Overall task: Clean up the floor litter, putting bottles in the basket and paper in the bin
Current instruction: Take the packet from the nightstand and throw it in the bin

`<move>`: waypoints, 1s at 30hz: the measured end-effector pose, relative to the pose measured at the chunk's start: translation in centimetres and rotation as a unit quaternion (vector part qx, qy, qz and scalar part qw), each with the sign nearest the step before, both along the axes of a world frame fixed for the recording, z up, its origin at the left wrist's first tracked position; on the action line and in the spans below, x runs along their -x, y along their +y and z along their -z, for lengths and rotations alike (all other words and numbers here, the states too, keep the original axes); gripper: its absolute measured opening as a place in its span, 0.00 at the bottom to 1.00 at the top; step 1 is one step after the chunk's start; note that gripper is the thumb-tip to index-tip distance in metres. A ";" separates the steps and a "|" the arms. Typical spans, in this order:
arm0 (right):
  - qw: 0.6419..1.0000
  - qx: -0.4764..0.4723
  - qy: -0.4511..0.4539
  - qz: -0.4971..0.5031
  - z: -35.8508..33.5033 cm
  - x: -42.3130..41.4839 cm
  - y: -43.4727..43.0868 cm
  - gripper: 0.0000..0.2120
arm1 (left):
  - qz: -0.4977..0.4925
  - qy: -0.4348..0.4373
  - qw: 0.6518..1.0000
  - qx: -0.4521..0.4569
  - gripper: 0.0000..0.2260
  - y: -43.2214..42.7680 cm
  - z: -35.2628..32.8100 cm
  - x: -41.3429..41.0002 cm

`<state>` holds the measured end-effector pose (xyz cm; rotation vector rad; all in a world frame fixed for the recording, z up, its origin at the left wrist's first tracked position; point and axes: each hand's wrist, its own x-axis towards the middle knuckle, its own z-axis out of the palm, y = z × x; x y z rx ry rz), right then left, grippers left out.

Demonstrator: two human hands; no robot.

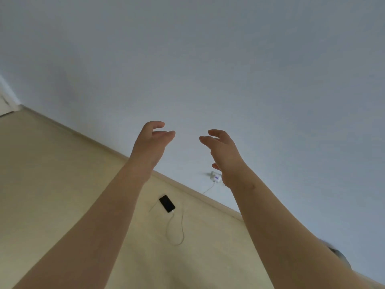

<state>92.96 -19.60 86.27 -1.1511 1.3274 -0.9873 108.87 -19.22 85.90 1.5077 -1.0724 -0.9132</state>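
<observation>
Around the phone (166, 203), no litter is on view: no bottle, no paper, no basket and no bin appear anywhere in frame, so where the task's items lie cannot be told from this view. Above the phone, the left hand (153, 140) and right hand (221, 151) are raised side by side but apart, palms turned toward each other. The fingers of both are loosely curved and neither hand holds anything. The phone lies flat on the floor (52, 184), close to the skirting (93, 140). A white cable (179, 230) runs from the phone's lower end, loops on the floor below it, and appears to lead up to a charger (215, 176) on the wall (208, 59) to the upper right; the right wrist partly covers the charger. Judgement: the collecting is either not begun or between items. The view is pitched at the wall, not at the floor where litter would be. Risks noted: with the gaze this high, a step forward could land on the phone or catch the cable loop, dragging the phone or pulling the charger from the wall. The phone and cable could also be swept up as litter; they belong to neither bin nor basket.
</observation>
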 end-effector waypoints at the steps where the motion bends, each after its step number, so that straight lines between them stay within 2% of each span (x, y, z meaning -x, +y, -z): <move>1: 1.000 -0.003 0.001 -0.010 0.2 -1.1 0.0 0.22 | -0.010 0.003 1.000 -0.004 0.14 0.5 0.4 -1.2; 8: 0.990 -0.037 0.021 -0.133 2.9 -11.6 -0.6 0.14 | -0.149 0.014 0.988 -0.028 0.11 4.1 4.7 -11.2; 12: 0.978 -0.059 0.038 -0.197 4.7 -17.2 -0.9 0.02 | -0.231 0.034 0.971 -0.055 0.12 6.4 7.0 -15.5; 15: 0.962 -0.078 0.050 -0.255 5.9 -21.5 -1.1 0.00 | -0.299 0.052 0.950 -0.075 0.12 8.1 7.9 -18.1; 23: 0.889 -0.072 0.075 -0.445 7.6 -33.8 2.6 0.02 | -0.490 0.116 0.862 -0.062 0.10 15.7 8.3 -25.0; 30: 0.783 -0.085 0.097 -0.608 9.4 -43.3 14.4 0.06 | -0.637 0.147 0.755 -0.049 0.08 28.9 9.8 -29.7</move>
